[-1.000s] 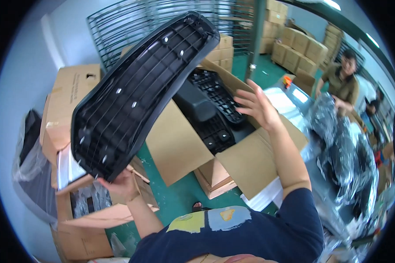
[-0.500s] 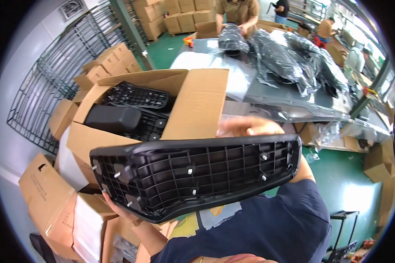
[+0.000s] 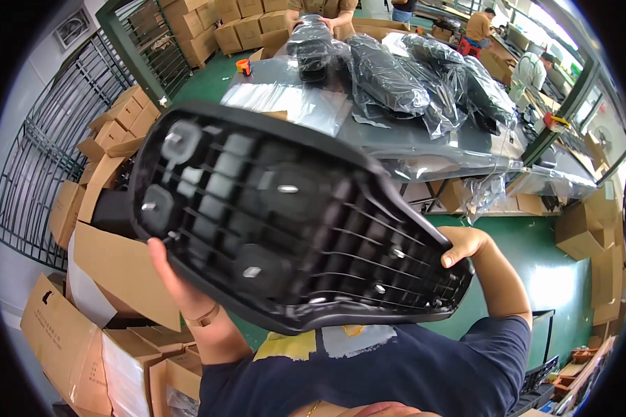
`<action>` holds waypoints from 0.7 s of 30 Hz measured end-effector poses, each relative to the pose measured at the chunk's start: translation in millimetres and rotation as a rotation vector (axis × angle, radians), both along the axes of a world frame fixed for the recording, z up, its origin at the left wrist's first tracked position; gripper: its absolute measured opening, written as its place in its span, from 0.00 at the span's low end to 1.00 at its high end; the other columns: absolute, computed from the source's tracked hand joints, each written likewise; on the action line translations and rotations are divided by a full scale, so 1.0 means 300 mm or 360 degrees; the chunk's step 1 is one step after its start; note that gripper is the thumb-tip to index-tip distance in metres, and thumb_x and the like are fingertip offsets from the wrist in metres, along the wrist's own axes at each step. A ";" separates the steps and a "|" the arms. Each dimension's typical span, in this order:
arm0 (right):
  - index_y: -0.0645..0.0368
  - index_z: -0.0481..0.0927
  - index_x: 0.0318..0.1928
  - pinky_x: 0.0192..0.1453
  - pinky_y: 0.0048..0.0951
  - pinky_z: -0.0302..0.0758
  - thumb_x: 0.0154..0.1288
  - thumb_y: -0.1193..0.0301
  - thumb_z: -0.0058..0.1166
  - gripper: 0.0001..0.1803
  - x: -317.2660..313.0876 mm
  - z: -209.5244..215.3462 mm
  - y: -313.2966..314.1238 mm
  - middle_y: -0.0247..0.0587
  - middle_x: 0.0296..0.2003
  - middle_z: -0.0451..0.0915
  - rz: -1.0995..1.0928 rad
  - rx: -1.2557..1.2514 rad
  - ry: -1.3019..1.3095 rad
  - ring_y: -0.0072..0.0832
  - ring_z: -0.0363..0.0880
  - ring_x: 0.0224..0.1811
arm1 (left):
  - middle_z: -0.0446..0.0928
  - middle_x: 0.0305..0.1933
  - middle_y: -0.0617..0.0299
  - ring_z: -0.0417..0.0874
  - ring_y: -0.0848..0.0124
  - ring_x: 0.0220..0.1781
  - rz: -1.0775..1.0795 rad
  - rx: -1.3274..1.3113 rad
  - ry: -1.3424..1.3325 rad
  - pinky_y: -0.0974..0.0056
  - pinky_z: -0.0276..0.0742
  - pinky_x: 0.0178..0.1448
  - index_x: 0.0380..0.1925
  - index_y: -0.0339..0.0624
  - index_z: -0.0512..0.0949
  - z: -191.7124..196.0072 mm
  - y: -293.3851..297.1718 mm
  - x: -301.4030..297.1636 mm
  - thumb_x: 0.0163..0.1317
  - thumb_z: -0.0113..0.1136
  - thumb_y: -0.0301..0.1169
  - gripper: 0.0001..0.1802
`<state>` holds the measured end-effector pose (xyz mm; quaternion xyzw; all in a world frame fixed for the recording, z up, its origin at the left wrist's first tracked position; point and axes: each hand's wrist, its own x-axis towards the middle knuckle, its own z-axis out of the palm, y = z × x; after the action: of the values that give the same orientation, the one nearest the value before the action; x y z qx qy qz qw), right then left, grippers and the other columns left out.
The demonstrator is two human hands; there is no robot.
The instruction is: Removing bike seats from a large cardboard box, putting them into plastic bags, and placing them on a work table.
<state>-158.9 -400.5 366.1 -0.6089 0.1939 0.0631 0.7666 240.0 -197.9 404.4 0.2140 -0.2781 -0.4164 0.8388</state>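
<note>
— Holding that black plastic grille (image 3: 285, 222) up near the face, are both hands on it?

— Yes. It fills the middle of the view, tilted, its ribbed back turned to the camera. The left hand (image 3: 177, 281) cups the lower edge at about eight o'clock, palm pressed to the rim, fingers hidden behind it. The right hand (image 3: 462, 243) clamps the narrow end at four o'clock, thumb on the near side.

— How should it be handled well?

— I'd judge it best to keep one hand at each end, grip the solid rim and not the thin ribs, and turn it slowly so the metal clips stay in sight.

— And the counts?

— One grille in hand. One open cardboard box (image 3: 118, 264) at nine o'clock with dark parts inside. On the grey table (image 3: 424, 149) at one o'clock lie about four bagged black parts (image 3: 389, 80); the bags overlap, so I cannot be sure. Three other people show along the top edge.
</note>
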 end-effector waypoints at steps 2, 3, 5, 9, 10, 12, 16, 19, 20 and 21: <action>0.73 0.60 0.63 0.65 0.36 0.61 0.39 0.46 0.71 0.58 -0.027 -0.092 -0.087 0.50 0.57 0.71 -0.0274 -0.0003 -0.0202 0.35 0.68 0.59 | 0.67 0.63 0.56 0.70 0.62 0.62 0.0077 0.0253 -0.0096 0.58 0.62 0.67 0.62 0.37 0.63 0.004 -0.135 -0.129 0.68 0.40 0.50 0.32; 0.73 0.60 0.63 0.65 0.36 0.61 0.39 0.47 0.71 0.58 -0.038 -0.118 -0.136 0.50 0.56 0.71 -0.0431 0.0088 -0.0246 0.36 0.68 0.59 | 0.66 0.64 0.56 0.69 0.63 0.63 0.0118 0.0350 -0.0340 0.59 0.61 0.67 0.63 0.37 0.62 0.015 -0.202 -0.209 0.68 0.41 0.48 0.31; 0.71 0.58 0.64 0.66 0.36 0.61 0.40 0.51 0.72 0.56 -0.084 -0.166 -0.253 0.49 0.58 0.69 -0.0657 0.0230 -0.0339 0.38 0.67 0.61 | 0.65 0.64 0.58 0.67 0.65 0.63 0.0075 0.0501 -0.0519 0.61 0.59 0.68 0.64 0.36 0.60 -0.013 -0.363 -0.359 0.68 0.44 0.43 0.30; 0.66 0.56 0.66 0.72 0.35 0.47 0.39 0.58 0.74 0.56 -0.254 -0.525 -0.538 0.44 0.63 0.64 -0.1006 0.0159 -0.0357 0.38 0.57 0.67 | 0.68 0.61 0.59 0.68 0.70 0.60 -0.0033 0.0701 -0.0533 0.63 0.63 0.65 0.62 0.36 0.62 -0.210 -0.730 -0.544 0.68 0.48 0.45 0.29; 0.66 0.56 0.66 0.71 0.35 0.51 0.38 0.57 0.74 0.57 -0.271 -0.551 -0.573 0.44 0.63 0.64 -0.0983 0.0222 -0.0281 0.39 0.59 0.66 | 0.68 0.59 0.58 0.69 0.70 0.59 0.0027 0.0789 -0.0609 0.65 0.63 0.64 0.62 0.36 0.62 -0.299 -0.791 -0.542 0.68 0.50 0.46 0.30; 0.66 0.57 0.66 0.70 0.36 0.54 0.36 0.55 0.73 0.58 -0.283 -0.501 -0.636 0.44 0.62 0.65 -0.0897 0.0382 -0.0217 0.39 0.61 0.65 | 0.75 0.50 0.62 0.79 0.73 0.44 -0.0360 0.1210 -0.0508 0.61 0.76 0.49 0.58 0.39 0.66 -0.408 -0.882 -0.531 0.64 0.48 0.57 0.35; 0.64 0.58 0.65 0.66 0.39 0.62 0.39 0.56 0.71 0.54 -0.392 -0.609 -0.758 0.45 0.58 0.69 -0.0871 0.0593 -0.0016 0.41 0.67 0.62 | 0.80 0.43 0.64 0.81 0.73 0.41 -0.0513 0.1577 -0.0442 0.63 0.78 0.46 0.52 0.45 0.72 -0.557 -1.067 -0.453 0.63 0.41 0.64 0.36; 0.63 0.59 0.65 0.62 0.41 0.68 0.42 0.56 0.70 0.52 -0.392 -0.620 -0.795 0.46 0.55 0.72 -0.0836 0.0943 0.0140 0.42 0.72 0.57 | 0.80 0.37 0.62 0.80 0.74 0.37 0.0084 0.1562 -0.0743 0.68 0.76 0.39 0.43 0.40 0.75 -0.703 -1.273 -0.287 0.67 0.51 0.43 0.17; 0.64 0.60 0.64 0.61 0.42 0.69 0.42 0.57 0.70 0.51 -0.405 -0.662 -0.817 0.47 0.54 0.73 -0.0820 0.0946 0.0134 0.43 0.73 0.55 | 0.81 0.34 0.61 0.80 0.74 0.36 0.0217 0.1497 -0.0976 0.68 0.75 0.39 0.40 0.37 0.76 -0.751 -1.353 -0.219 0.66 0.54 0.37 0.13; 0.64 0.59 0.64 0.61 0.43 0.69 0.42 0.58 0.70 0.51 -0.414 -0.681 -0.832 0.48 0.54 0.73 -0.0805 0.1032 0.0138 0.44 0.73 0.55 | 0.81 0.32 0.58 0.81 0.73 0.35 0.0421 0.1435 -0.1352 0.69 0.75 0.40 0.37 0.36 0.77 -0.787 -1.442 -0.168 0.64 0.55 0.35 0.12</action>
<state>-283.2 -650.2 162.0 -0.2659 0.3397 -0.0440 0.9011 189.5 -630.6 168.2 0.7256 -0.3551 -0.2641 0.5270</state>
